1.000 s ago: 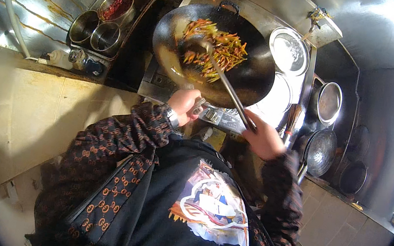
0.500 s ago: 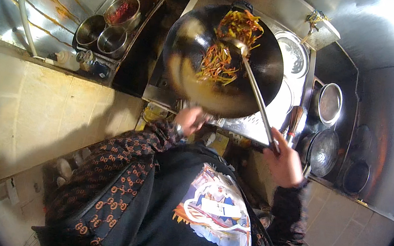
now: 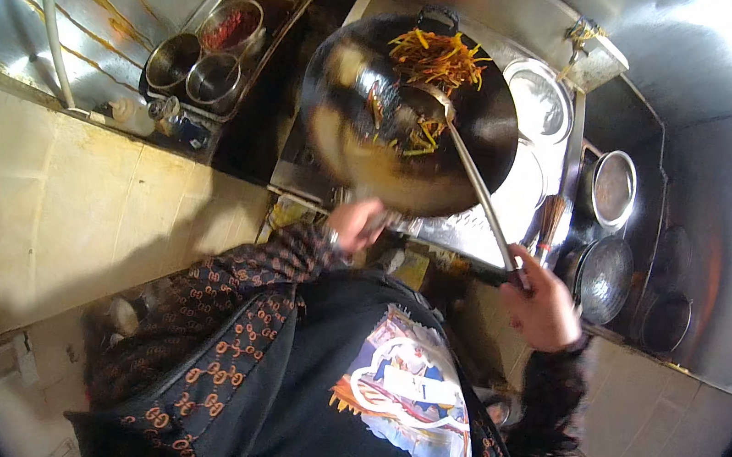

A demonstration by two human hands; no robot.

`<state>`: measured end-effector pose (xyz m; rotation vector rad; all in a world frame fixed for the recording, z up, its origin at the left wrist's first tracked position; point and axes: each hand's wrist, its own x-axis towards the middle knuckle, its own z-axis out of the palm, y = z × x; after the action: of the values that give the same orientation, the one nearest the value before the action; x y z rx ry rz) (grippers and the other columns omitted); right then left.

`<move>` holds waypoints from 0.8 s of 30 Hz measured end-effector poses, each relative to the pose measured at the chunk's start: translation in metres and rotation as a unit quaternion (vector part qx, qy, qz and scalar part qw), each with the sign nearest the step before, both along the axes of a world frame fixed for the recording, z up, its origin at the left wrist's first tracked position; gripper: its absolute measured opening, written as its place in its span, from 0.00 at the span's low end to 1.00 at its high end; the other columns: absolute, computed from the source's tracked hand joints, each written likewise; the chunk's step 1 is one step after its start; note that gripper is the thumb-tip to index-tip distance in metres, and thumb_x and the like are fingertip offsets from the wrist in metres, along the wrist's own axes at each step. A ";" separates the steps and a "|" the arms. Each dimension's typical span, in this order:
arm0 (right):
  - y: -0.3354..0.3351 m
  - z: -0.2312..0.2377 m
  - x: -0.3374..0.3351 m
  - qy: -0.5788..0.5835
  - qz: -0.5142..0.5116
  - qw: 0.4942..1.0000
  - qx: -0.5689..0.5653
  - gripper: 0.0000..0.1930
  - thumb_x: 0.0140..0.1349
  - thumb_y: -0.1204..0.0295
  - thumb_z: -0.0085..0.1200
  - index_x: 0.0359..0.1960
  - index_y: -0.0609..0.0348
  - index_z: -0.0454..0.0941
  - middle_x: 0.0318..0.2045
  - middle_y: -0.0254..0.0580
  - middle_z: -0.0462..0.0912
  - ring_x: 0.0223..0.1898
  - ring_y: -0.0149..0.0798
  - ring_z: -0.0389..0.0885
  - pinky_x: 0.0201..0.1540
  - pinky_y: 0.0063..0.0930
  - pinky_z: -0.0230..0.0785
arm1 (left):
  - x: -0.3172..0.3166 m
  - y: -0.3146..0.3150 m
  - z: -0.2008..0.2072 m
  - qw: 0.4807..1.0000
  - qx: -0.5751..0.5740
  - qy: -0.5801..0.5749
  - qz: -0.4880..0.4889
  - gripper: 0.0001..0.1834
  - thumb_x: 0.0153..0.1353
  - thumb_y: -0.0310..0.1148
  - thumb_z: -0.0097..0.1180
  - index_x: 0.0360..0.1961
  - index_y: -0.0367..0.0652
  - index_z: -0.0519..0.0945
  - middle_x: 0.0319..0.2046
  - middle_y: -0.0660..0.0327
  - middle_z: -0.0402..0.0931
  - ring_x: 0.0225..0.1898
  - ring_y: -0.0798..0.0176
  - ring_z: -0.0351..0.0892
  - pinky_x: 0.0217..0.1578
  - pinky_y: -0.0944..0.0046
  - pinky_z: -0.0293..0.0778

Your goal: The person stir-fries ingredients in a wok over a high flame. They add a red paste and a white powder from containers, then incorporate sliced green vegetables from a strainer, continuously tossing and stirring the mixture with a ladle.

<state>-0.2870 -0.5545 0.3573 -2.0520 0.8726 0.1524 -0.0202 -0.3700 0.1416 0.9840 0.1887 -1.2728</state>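
A large dark wok (image 3: 479, 142) stands over the stove, tilted a little, with shredded vegetables (image 3: 439, 58) in green, yellow and red-brown gathered mostly toward its far side. A few strips lie lower in the bowl. My left hand (image 3: 355, 224) is closed at the near rim, on the wok's handle; motion blurs the fingers, and the handle is largely covered. In my right hand (image 3: 548, 306) is the long handle of a metal ladle (image 3: 475, 174). The ladle's bowl rests inside the wok, just below the main heap of strips.
Left of the stove, a tray (image 3: 248, 74) holds metal pots, one with red contents (image 3: 231, 26), near squeeze bottles (image 3: 131, 114). To the right are a shiny metal basin (image 3: 535, 103), a bamboo brush (image 3: 552, 221), a pot (image 3: 612, 189) and a perforated strainer (image 3: 604, 280).
The vegetables have shifted from the middle toward the wok's far side, bunching into one heap. The wok has moved slightly left, and my right hand slightly right and down with the ladle.
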 end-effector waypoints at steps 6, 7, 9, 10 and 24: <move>-0.029 -0.061 0.076 0.068 0.102 0.985 -0.124 0.30 0.64 0.71 0.56 0.69 0.54 0.65 0.29 0.46 0.82 0.26 0.38 0.81 0.32 0.34 0.76 | 0.047 -0.080 -0.022 0.993 0.111 -0.045 0.012 0.08 0.62 0.34 0.52 0.35 0.40 0.72 0.24 0.59 0.72 0.16 0.68 0.67 0.16 0.67 0.64; -0.027 -0.084 0.087 -0.033 0.077 0.983 -0.166 0.30 0.63 0.68 0.57 0.68 0.54 0.66 0.35 0.54 0.84 0.35 0.47 0.84 0.43 0.38 0.76 | 0.038 -0.068 -0.040 0.991 0.124 -0.056 -0.010 0.09 0.63 0.34 0.52 0.35 0.39 0.73 0.26 0.59 0.75 0.16 0.66 0.69 0.17 0.67 0.67; -0.018 -0.097 0.080 -0.005 0.010 0.978 -0.209 0.30 0.62 0.70 0.58 0.67 0.59 0.66 0.40 0.59 0.84 0.41 0.50 0.85 0.48 0.38 0.74 | 0.023 -0.025 -0.064 0.988 0.067 -0.086 -0.110 0.07 0.62 0.32 0.52 0.35 0.40 0.76 0.29 0.60 0.77 0.20 0.66 0.74 0.20 0.66 0.71; -0.015 -0.090 0.067 -0.015 0.022 0.982 -0.188 0.30 0.62 0.72 0.58 0.67 0.60 0.66 0.42 0.59 0.84 0.43 0.50 0.85 0.49 0.39 0.74 | 0.014 -0.005 -0.066 0.977 0.016 -0.141 -0.159 0.05 0.62 0.30 0.51 0.36 0.42 0.77 0.29 0.60 0.77 0.20 0.66 0.73 0.20 0.66 0.71; -0.016 -0.077 0.092 -0.028 0.016 0.981 -0.189 0.29 0.62 0.74 0.53 0.67 0.53 0.67 0.40 0.67 0.81 0.43 0.63 0.82 0.45 0.47 0.74 | 0.015 -0.022 -0.079 0.980 -0.009 -0.124 -0.156 0.10 0.62 0.35 0.51 0.26 0.41 0.76 0.18 0.60 0.72 0.18 0.65 0.72 0.21 0.65 0.70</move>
<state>-0.1952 -0.5700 0.2805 -2.4111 0.8861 -0.0591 -0.0050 -0.3916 0.0630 1.1792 -0.1774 -1.4167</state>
